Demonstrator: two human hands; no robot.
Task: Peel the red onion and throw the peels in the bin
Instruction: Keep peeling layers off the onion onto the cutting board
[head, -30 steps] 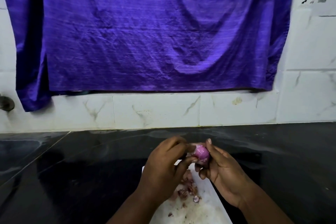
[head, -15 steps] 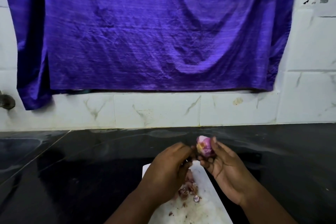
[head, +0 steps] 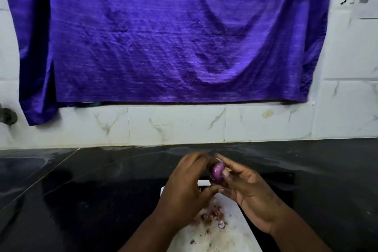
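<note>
A small red onion, glossy purple-pink, is held above the black counter between both hands. My right hand cradles it from the right, thumb pressed on its side. My left hand wraps around its left side, fingertips on its top and underside. Below the hands lies a white cutting board with a small heap of onion peels on it. No bin is in view.
The black stone counter runs the full width. A white marble-tile wall rises behind it, with a purple cloth hanging over it. A dark tap fitting sticks out at the far left.
The onion was lifted clear in the right hand half a second ago; now both hands close around it again, and it has been turned.
</note>
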